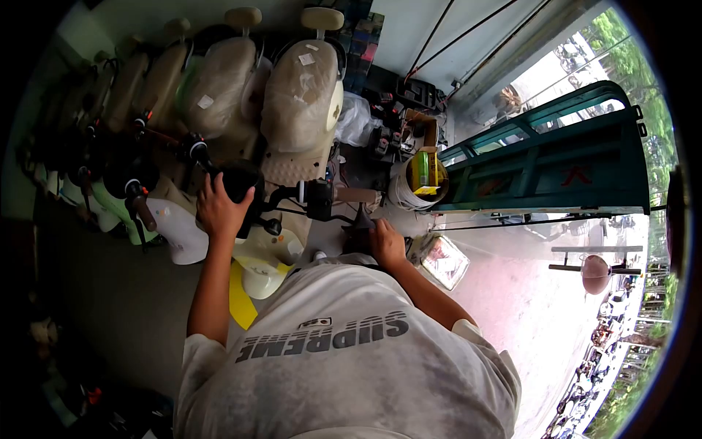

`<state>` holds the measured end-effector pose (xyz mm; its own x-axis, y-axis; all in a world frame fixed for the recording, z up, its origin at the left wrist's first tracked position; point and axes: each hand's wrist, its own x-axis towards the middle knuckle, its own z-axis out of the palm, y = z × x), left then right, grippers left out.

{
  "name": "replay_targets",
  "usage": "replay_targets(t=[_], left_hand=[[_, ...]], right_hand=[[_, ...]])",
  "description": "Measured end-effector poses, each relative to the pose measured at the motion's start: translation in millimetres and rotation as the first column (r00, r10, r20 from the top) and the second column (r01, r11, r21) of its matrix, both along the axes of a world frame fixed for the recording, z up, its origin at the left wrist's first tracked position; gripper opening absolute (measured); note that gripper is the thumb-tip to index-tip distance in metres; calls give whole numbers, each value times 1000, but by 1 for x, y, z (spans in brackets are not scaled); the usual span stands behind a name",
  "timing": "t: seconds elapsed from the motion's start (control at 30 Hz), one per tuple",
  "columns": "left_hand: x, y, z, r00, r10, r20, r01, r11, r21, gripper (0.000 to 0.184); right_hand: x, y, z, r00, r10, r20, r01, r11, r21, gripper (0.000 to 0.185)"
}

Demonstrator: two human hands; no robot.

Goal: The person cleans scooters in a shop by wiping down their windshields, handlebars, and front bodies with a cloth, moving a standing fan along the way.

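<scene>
In the head view, my left hand (221, 208) lies with fingers spread against the black rounded front part (241, 181) of an electric scooter. The scooter's handlebar (319, 200), with a brown grip (356, 195) and black brake lever, reaches right from there. Below the grip, my right hand (387, 241) is closed on a dark grey, pointed piece that looks like cloth (361, 221). A cream front panel (265, 263) of the scooter shows beneath the handlebar. Its seat (302, 95) is wrapped in clear plastic.
More plastic-covered scooters (219, 88) stand in a row to the left. A white bucket (417, 192) holding a yellow-green box (423, 172) is at right, beside a green metal cargo bed (541, 164). A plastic-wrapped package (441, 261) lies near my right arm.
</scene>
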<state>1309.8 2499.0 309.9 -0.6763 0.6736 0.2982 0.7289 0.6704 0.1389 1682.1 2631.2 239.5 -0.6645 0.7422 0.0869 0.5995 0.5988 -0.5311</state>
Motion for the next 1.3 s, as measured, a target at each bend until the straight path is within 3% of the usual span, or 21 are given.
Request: replay_targets(t=[0.07, 0.1, 0.27, 0.37, 0.47, 0.53, 0.6, 0.77, 0.87, 0.9, 1.03, 1.1, 1.17, 1.23, 1.27, 1.3], left_hand=[[1, 0, 0, 1000, 7, -1, -7, 1000, 1, 79], [1, 0, 0, 1000, 6, 8, -6, 1000, 4, 79], [-1, 0, -4, 1000, 3, -14, -2, 999, 36, 79], [-1, 0, -4, 1000, 7, -17, -6, 998, 58, 79], [2, -2, -2, 999, 12, 34, -14, 999, 49, 80], [2, -2, -2, 997, 21, 71, -25, 998, 58, 80], [2, -2, -2, 996, 25, 88, -32, 997, 70, 82], [5, -1, 0, 993, 36, 110, -46, 995, 87, 83], [6, -2, -7, 996, 34, 82, -42, 994, 97, 84], [3, -3, -11, 996, 20, 90, -30, 993, 113, 85], [4, -7, -1, 993, 3, 121, -18, 992, 127, 81], [6, -8, 0, 995, 10, 95, -24, 990, 140, 81], [6, -8, 1, 988, 28, 151, -41, 995, 86, 85], [6, -8, 3, 989, 28, 145, -41, 995, 88, 84], [7, -9, 2, 992, 29, 126, -41, 995, 91, 84], [8, -8, 3, 991, 44, 127, -56, 994, 91, 84]], right_hand=[[1, 2, 24, 987, -67, -147, 83, 991, 103, 21], [0, 5, 39, 987, -60, -147, 76, 992, 102, 21], [-20, 22, 107, 970, -21, -244, 132, 883, 450, 36], [-36, 31, 126, 960, 30, -278, 127, 841, 527, 42], [-60, 41, 108, 985, 133, -112, -67, 884, 463, 45], [-69, 51, 50, 961, 277, 4, -268, 925, 269, 48], [-73, 46, 46, 959, 278, 52, -279, 900, 336, 56], [-80, 59, 46, 947, 299, 122, -322, 893, 313, 39], [-83, 68, 29, 951, 296, 85, -308, 908, 282, 27], [-86, 68, 27, 956, 293, -23, -276, 922, 270, 24], [-104, 49, 69, 914, 350, -206, -332, 936, 117, 23], [-117, 39, 84, 819, 479, -315, -435, 877, 203, 23], [-125, 40, 85, 778, 566, -273, -551, 823, 136, 26], [-132, 39, 76, 709, 699, -94, -642, 694, 326, 30], [-132, 43, 68, 708, 707, 6, -673, 671, 311, 44], [-133, 41, 68, 697, 717, 8, -683, 661, 310, 44]])
